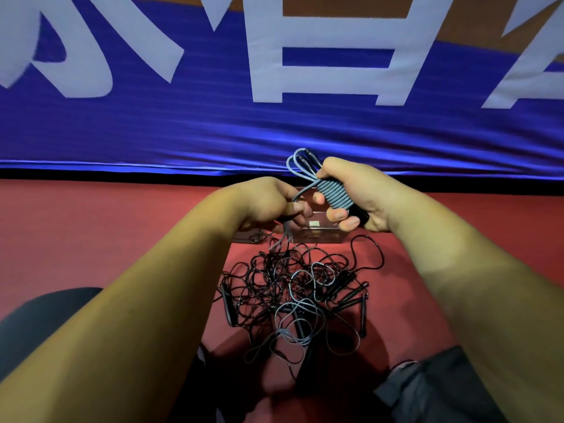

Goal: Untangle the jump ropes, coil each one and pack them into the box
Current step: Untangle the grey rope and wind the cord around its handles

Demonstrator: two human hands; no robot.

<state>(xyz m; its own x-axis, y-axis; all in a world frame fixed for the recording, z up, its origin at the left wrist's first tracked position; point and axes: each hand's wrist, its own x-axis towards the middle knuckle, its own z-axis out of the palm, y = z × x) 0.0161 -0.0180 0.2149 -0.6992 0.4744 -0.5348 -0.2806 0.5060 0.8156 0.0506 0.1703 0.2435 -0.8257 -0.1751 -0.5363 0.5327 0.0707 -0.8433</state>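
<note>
While the grey rope (334, 195) was only part-wound around its black handles, the bundle sat above the clear box (317, 230), which serves here as the landmark.

Item 1, right hand (360, 198): closed around the bundle, fingers curled over the wound turns, the handles' dark ends showing below the palm. Two small loops stood out of the top of the fist, on the far side of the box.

Item 2, left hand (271, 206): just left of the box and above its near edge, pinched narrowly on the free run of the same rope, which trailed down from the fingers; blur hid the exact contact.

Item 3, tangle of ropes (293, 297): black and grey cords with several handles, heaped on the red floor (91, 239) on the near side of the box, between the person's knees.

Item 4, blue banner (183, 132): well beyond the box.

Risks, as judged: the trailing end appeared to run into the heap, so a further pull could drag the knot up or tighten it. Slack in the left pinch could let the turns spring loose. The box looked shallow; a fat bundle might not seat.
</note>
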